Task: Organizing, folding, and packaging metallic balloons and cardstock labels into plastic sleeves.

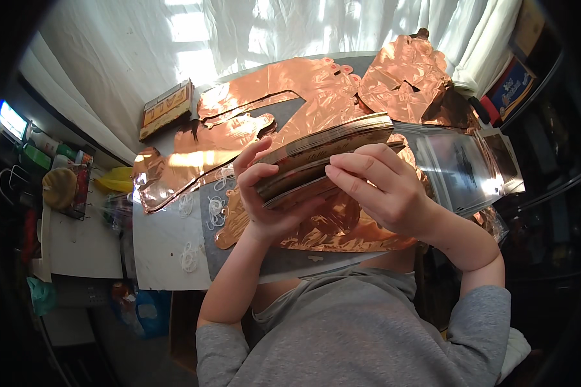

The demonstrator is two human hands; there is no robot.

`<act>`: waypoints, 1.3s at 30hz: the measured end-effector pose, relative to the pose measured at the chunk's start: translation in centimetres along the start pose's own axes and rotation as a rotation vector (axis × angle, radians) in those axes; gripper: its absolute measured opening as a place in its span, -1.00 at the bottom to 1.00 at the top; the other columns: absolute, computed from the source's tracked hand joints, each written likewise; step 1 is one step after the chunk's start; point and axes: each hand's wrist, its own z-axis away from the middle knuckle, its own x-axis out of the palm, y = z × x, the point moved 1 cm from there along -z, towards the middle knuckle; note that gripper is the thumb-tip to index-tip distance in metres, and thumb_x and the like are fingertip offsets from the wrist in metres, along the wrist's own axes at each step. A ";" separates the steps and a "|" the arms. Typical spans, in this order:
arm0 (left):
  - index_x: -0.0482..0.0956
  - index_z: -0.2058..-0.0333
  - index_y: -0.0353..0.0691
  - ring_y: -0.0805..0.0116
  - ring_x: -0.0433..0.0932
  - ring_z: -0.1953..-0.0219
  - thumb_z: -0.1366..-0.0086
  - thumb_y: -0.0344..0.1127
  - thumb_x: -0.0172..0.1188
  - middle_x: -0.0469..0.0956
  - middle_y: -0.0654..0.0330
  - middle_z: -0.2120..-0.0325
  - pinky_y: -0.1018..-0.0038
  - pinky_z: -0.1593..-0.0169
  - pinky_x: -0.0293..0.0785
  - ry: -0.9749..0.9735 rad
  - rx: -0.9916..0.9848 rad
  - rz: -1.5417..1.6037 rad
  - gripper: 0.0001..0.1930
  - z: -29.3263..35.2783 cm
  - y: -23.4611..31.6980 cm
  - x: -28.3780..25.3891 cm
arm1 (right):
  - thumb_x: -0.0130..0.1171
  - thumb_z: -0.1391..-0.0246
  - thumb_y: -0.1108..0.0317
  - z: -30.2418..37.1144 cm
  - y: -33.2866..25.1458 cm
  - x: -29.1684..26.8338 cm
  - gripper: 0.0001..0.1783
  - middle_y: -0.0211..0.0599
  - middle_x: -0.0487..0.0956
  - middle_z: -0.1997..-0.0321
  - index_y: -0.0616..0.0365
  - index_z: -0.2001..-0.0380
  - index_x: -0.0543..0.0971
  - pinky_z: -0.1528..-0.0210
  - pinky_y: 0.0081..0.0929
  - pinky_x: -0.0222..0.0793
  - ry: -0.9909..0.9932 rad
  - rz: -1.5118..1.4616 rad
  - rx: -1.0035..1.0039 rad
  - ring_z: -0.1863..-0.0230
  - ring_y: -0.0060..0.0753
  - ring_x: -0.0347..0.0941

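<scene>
Both hands are around a thick stack of thin printed cards [342,137], tilted above the table. My left hand [268,209] cradles its left end, fingers curled over the edge and palm beneath. With fingertips pressed together, my right hand [390,187] grips at the right part of the stack, where a gap parts the cards into an upper and a lower portion. Its thumb is hidden. Under and behind the hands lie flat copper-coloured foil balloons [310,84], deflated and overlapping. Small bundles of white string [188,257] rest left of my left forearm.
Another card stack [168,111] lies at the table's back left. Clear plastic bags [455,169] are piled to the right, beside a dark-tipped foil piece [407,74]. White curtains [239,32] hang behind. A side shelf [84,245] stands left, with a lit screen [13,120].
</scene>
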 end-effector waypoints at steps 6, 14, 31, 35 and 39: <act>0.27 -0.08 -0.05 -0.06 0.33 -0.29 0.18 -0.14 0.74 0.26 -0.17 -0.22 0.15 -0.22 0.42 0.003 -0.010 0.041 -0.08 0.0 -0.2 0.1 | 0.26 0.20 0.47 0.4 -0.1 0.3 -0.54 -0.19 0.64 0.10 0.35 0.11 0.69 0.14 -0.38 0.59 0.023 0.103 -0.052 0.15 -0.22 0.56; 0.31 -0.09 -0.01 -0.05 0.34 -0.27 0.13 -0.10 0.71 0.21 -0.19 -0.27 0.15 -0.20 0.44 -0.059 0.065 -0.014 -0.13 0.4 -0.1 -0.4 | 0.27 0.21 0.50 0.1 0.7 1.3 -0.48 -0.22 0.62 0.22 0.35 0.05 0.67 0.23 -0.39 0.57 0.102 -0.002 -0.020 0.23 -0.26 0.55; 0.25 -0.07 0.01 -0.02 0.40 -0.21 0.14 -0.10 0.72 0.30 -0.15 -0.20 0.18 -0.15 0.45 0.034 -0.037 0.000 -0.11 0.7 0.0 0.4 | 0.28 0.09 0.57 -0.3 0.4 0.3 -0.65 -0.23 0.50 0.18 0.25 0.14 0.64 0.10 -0.32 0.52 -0.007 -0.165 0.151 0.13 -0.16 0.51; 0.25 -0.03 0.01 -0.02 0.39 -0.21 0.11 -0.14 0.71 0.30 -0.16 -0.20 0.20 -0.14 0.47 0.123 -0.015 0.038 -0.15 1.0 -0.3 0.8 | 0.27 -0.03 0.52 -1.9 1.6 -0.1 -0.83 -0.23 0.48 0.18 0.19 0.28 0.52 0.00 -0.27 0.44 -0.156 -0.229 0.205 0.07 -0.14 0.46; 0.23 -0.02 0.05 -0.07 0.40 -0.24 0.04 -0.18 0.68 0.25 -0.17 -0.24 0.19 -0.13 0.54 -0.018 0.030 -0.174 -0.21 0.7 -0.2 -0.3 | 0.26 -0.09 0.46 -2.9 2.2 -0.9 -0.86 -0.23 0.49 0.18 0.18 0.28 0.52 -0.03 -0.27 0.43 -0.260 -0.257 0.172 0.06 -0.12 0.46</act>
